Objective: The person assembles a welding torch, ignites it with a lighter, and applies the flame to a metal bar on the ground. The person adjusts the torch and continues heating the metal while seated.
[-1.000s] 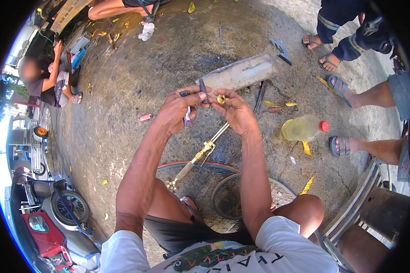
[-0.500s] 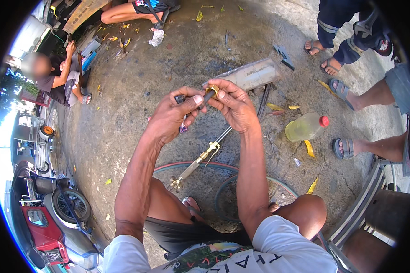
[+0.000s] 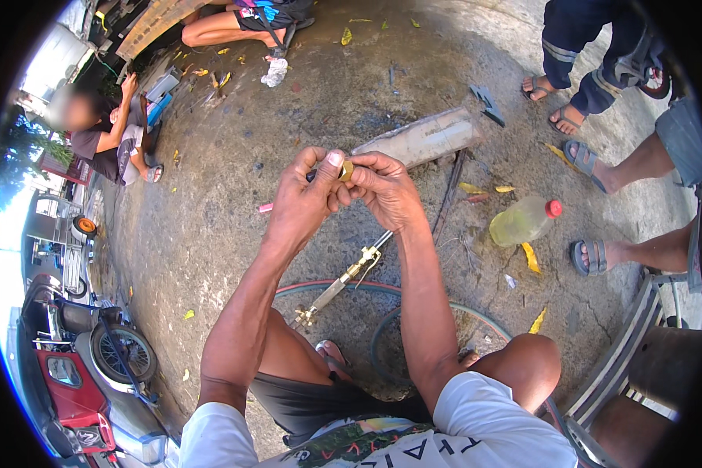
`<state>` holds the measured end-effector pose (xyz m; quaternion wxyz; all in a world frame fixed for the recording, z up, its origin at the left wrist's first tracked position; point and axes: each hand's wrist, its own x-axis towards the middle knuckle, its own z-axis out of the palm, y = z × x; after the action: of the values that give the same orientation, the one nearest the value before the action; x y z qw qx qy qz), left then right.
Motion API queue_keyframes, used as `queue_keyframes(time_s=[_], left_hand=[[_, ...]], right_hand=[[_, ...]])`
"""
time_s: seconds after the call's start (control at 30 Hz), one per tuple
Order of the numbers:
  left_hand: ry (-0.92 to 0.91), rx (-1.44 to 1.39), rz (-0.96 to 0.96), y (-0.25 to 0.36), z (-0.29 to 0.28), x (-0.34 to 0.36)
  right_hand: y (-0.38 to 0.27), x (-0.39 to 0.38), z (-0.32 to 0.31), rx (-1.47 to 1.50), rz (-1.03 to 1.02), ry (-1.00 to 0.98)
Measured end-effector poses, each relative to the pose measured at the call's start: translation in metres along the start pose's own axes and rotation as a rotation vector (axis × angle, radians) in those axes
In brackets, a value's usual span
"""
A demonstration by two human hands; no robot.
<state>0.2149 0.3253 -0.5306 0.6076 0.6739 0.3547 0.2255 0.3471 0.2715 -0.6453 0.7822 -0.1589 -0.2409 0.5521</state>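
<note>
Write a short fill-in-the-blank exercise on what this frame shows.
1. Both hands pinch a small ____-coloured fitting between their fingertips.
2. The plastic bottle lying on the ground has a ____ cap.
3. The torch lies on the ground between the person's ____.
4. The left hand and right hand are raised ____ the torch.

Missing words: brass; red; legs; above

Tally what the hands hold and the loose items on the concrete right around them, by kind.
Small brass fitting held between left hand and right hand: 1
Brass torch: 1
Plastic bottle, red cap: 1
Grey cylinder: 1
Hoses: 2
Total: 6
</note>
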Motion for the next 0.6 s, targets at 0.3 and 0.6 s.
queue_keyframes(time_s=[0.3,0.6], left_hand=[[0.062,0.454,0.442,0.002,0.008,-0.016],[0.103,0.625,0.679,-0.017,0.024,-0.016]], right_hand=[[0.012,0.000,-0.003,0.199,-0.048,-0.152],[0.046,0.000,-0.031,0.377,-0.103,-0.191]])
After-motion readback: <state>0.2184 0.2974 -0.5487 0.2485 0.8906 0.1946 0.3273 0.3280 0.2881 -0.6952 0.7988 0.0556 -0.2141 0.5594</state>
